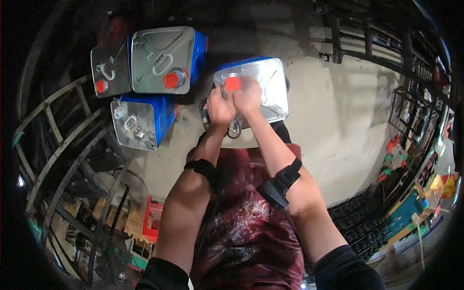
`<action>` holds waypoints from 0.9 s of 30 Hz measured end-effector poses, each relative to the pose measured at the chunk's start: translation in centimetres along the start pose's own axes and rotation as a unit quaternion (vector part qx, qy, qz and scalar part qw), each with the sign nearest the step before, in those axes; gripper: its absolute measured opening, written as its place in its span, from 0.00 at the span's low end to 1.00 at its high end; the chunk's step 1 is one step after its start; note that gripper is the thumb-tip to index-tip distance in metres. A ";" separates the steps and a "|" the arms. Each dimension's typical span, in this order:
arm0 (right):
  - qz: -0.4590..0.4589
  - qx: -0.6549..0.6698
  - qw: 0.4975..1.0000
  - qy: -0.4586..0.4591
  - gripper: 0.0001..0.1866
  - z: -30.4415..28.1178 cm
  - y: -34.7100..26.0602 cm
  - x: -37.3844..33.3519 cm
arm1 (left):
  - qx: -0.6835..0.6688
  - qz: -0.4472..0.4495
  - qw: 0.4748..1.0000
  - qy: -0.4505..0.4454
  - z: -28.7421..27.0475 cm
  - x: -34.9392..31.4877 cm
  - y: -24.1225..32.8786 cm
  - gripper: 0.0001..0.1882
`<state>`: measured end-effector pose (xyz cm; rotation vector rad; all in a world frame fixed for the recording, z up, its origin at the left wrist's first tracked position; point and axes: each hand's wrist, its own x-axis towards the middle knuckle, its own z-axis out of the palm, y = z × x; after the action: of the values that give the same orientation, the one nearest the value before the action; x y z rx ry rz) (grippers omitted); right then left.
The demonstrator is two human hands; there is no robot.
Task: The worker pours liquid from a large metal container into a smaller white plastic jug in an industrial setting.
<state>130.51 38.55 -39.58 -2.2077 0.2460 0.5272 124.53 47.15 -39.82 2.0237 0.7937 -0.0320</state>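
At the centre of the work area, forward of the dark red apron (pixel 241 179), a blue-sided can (pixel 274 89) presents its bright metal top toward the wearer. A red cap (pixel 233 83) is located near the far left corner of this top, and both hands meet just beside it.

Left hand (pixel 221 107): fingers curled inward, positioned at the near left of the cap. A small dark metal piece (pixel 223 91) shows above the thumb side. A dark loop (pixel 239 129) hangs below, between the two wrists. Whether the hand grips these parts or only touches them cannot be told.

Right hand (pixel 248 95): fingers bent, back of the hand toward the viewer, close against the left hand and the right side of the cap. The fingertips are blurred and partly hidden; their grip cannot be determined.

Each forearm carries a black strap; the right strap (pixel 289 179) bears a black housing.

To the left, three further cans stand grouped on the floor: a large can (pixel 145 46) with a red cap, a narrower-looking can (pixel 118 55) and a nearer can (pixel 145 116) with a whitish cap.
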 end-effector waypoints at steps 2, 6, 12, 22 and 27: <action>0.018 0.017 1.000 0.000 0.21 0.4 0.8 0.9 | -0.028 -0.020 0.999 0.005 0.8 0.6 -0.2 0.19; -0.031 -0.032 0.999 0.029 0.18 0.4 0.4 0.4 | 0.076 -0.075 0.994 -0.005 0.6 1.3 1.3 0.23; -0.132 -0.005 0.990 -0.051 0.16 -0.2 2.3 1.0 | 0.117 -0.015 0.993 -0.007 0.6 1.5 1.5 0.28; -0.067 -0.132 0.978 -0.144 0.14 -0.7 0.8 1.6 | 0.150 0.050 0.987 -0.003 -0.3 1.0 1.6 0.30; 0.087 -0.048 0.984 -0.150 0.17 0.6 0.9 1.6 | 0.139 -0.008 0.990 0.032 0.5 2.1 2.3 0.19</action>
<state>131.43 38.44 -41.26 -2.1751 0.2582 0.9768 127.53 47.02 -39.01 2.2901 0.8865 -0.0919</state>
